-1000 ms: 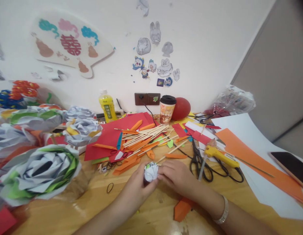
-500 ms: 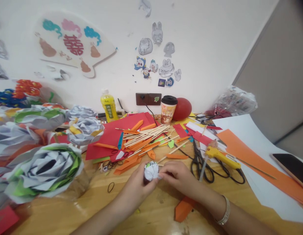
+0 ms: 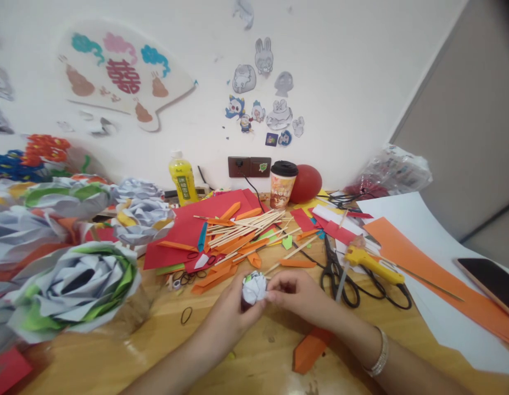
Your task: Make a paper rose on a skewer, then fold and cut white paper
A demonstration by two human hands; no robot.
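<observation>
A small white paper flower (image 3: 255, 287) with a bit of green on its upper left is held low over the wooden table. My left hand (image 3: 233, 307) wraps round it from the left, thumb along its lower edge. From the right, my right hand (image 3: 297, 293) pinches the flower's right edge between thumb and fingertips; the exact fold under the fingertips is hidden. Just beyond the hands lie folded orange paper strips (image 3: 215, 278) and a heap of thin wooden sticks (image 3: 246, 227). Another orange paper piece (image 3: 309, 351) lies below my right forearm.
Large paper flowers (image 3: 83, 282) crowd the left side. Black scissors (image 3: 334, 271) and a yellow glue gun (image 3: 372, 264) lie right of my hands. A lidded paper cup (image 3: 283, 184) and a yellow drink bottle (image 3: 183, 180) stand near the wall. A phone (image 3: 488, 282) is at far right.
My right hand's fingers have shifted slightly at the flower's right edge. The flower and my left hand stay almost in place.
</observation>
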